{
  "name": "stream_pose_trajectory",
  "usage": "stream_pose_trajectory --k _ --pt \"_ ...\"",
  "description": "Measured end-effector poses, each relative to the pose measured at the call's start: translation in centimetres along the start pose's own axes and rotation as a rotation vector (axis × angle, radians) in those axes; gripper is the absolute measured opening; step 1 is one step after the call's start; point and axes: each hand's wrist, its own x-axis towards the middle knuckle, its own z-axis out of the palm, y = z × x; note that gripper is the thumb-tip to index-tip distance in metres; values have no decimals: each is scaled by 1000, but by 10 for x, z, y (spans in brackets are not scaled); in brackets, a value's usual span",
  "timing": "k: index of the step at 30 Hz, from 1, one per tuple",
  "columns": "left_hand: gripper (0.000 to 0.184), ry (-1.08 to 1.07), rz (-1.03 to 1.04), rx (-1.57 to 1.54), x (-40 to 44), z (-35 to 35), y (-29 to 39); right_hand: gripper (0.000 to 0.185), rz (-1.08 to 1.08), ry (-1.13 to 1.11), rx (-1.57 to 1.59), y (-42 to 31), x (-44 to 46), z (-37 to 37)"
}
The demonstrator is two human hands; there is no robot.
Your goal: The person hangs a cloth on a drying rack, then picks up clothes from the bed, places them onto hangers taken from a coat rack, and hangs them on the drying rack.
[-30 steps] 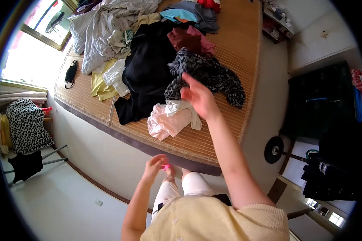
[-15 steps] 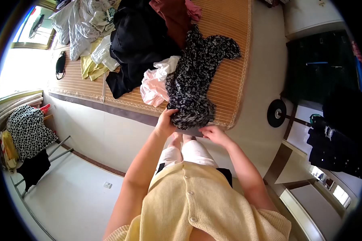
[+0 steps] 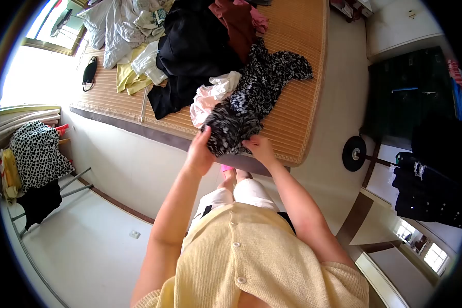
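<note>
The black-and-white patterned garment lies slantwise near the front edge of the mat-covered bed, its upper end at twelve o'clock and one sleeve out towards two. Taking clock positions from its middle, we have our left hand at about seven, loosely curved along the lower edge; some fingers are hidden, so we cannot tell how firmly they hold it. Our right hand is between five and six, its fingers bent and drawn together, pinching the lower edge. The cloth between our hands is blurred.

At nine o'clock we see a crumpled pale pink and white cloth touching the garment. Between ten and eleven is a large black garment, and near twelve a dark red garment meets the upper end. Further off, between nine and ten, we find a yellow cloth beside a white cloth. Well apart, close to nine, lies a black face mask.
</note>
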Motion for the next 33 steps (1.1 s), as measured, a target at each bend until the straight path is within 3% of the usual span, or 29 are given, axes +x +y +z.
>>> stream_pose_trajectory --k 3,6,10,13,14,17,18,22,23,24,26,28,29,31,33 --pt "37 166 336 -10 0 -6 44 24 -222 319 135 -52 -27 -30" --pt "31 164 423 -106 -2 -27 66 14 -605 418 265 -109 -70 -65" --pt "30 136 343 -111 -10 -28 58 12 -528 432 433 -124 -96 -71" --pt "25 208 269 32 -23 -28 40 12 -290 498 628 -129 -110 -71" --pt "24 255 240 98 -27 -25 36 11 -304 516 593 -127 -114 -71" --pt "22 282 252 420 -28 -37 31 11 -683 687 143 -128 -130 -76" --pt "18 269 389 422 -38 -13 40 10 -742 682 147 -134 -138 -82" --pt "18 -51 817 722 -72 96 99 10 -717 571 363 -187 -193 -112" --pt "21 -209 1126 969 -76 126 116 10 -781 572 256 -201 -202 -121" --pt "18 -352 1222 907 -86 163 122 10 -843 576 147 -218 -207 -133" --pt "20 -569 1511 1112 -97 226 133 9 -943 616 -30 -257 -220 -151" --pt "22 -892 1340 1368 -129 284 135 9 -1038 612 -48 -295 -226 -168" --pt "23 -1033 1473 1416 -142 308 131 9 -1062 584 -3 -307 -227 -180" --pt "26 -1104 1624 1420 -161 345 122 13 -1075 540 88 -323 -227 -201" --pt "27 -1128 1835 856 -165 369 111 17 -987 632 102 -333 -243 -220"
